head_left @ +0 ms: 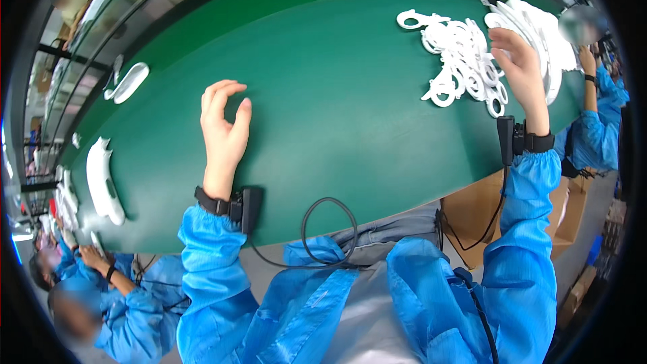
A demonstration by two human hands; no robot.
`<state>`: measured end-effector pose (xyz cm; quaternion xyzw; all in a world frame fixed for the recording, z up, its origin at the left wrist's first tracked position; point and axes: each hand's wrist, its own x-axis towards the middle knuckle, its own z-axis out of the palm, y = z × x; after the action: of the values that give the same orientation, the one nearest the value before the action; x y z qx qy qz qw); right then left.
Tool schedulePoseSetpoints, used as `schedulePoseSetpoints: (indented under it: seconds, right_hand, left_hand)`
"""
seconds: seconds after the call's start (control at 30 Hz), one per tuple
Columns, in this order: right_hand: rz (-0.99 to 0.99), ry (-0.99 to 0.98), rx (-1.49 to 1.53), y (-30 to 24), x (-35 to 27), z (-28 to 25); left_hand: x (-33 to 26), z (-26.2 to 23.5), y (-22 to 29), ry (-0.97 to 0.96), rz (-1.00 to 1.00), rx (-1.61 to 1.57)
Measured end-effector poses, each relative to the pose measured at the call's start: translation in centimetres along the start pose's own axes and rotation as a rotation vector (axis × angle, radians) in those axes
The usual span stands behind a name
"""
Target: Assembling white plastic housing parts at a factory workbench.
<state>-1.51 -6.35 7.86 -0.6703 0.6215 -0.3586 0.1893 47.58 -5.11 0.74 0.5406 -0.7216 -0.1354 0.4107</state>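
My left hand [224, 128] rests on the green belt [323, 108] with its fingers curled and apart, holding nothing. My right hand [522, 71] reaches out to the right, its fingers spread over a pile of white plastic ring-shaped parts [458, 54]. Its fingertips touch the pile; whether they grip a piece cannot be told. Both wrists wear black bands with a small black box, and a black cable [330, 229] loops near my body. My sleeves are blue.
A long curved white plastic piece [102, 182] lies at the belt's left end, another white oval piece [129, 82] farther back. A person in blue [101, 296] works at lower left, another person's arm [596, 121] at the right. Cardboard boxes [472, 209] stand under the belt.
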Motion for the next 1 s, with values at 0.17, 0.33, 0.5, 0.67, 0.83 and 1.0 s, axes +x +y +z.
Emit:
schedulePoseSetpoints:
  seconds: [0.17, 0.33, 0.5, 0.67, 0.83, 1.0]
  right_hand:
    - [-0.391, -0.013, -0.282, -4.8, -1.8, 2.6]
    - [-0.474, -0.315, -0.285, -4.9, -0.5, 3.5]
    - [-0.5, -0.557, -0.551, -7.7, 0.7, 6.6]
    - [-0.448, -0.568, -0.411, -9.5, 2.1, 7.3]
    - [-0.007, -0.667, 0.524, -13.2, 1.4, 10.7]
    - [0.025, -0.647, 0.724, -10.4, 0.1, 15.3]
  left_hand:
    - [-0.4, -1.3, -0.8, 0.097, -0.172, 0.006]
    - [0.1, -1.0, -2.5, 0.097, -0.24, -0.033]
    - [-0.1, -1.3, -3.1, 0.096, -0.328, -0.052]
    - [-0.3, -1.5, -4.2, 0.118, -0.271, -0.172]
    - [-0.8, -2.7, -4.6, 0.183, -0.283, -0.204]
    - [1.8, -2.1, -5.7, 0.184, -0.285, -0.281]
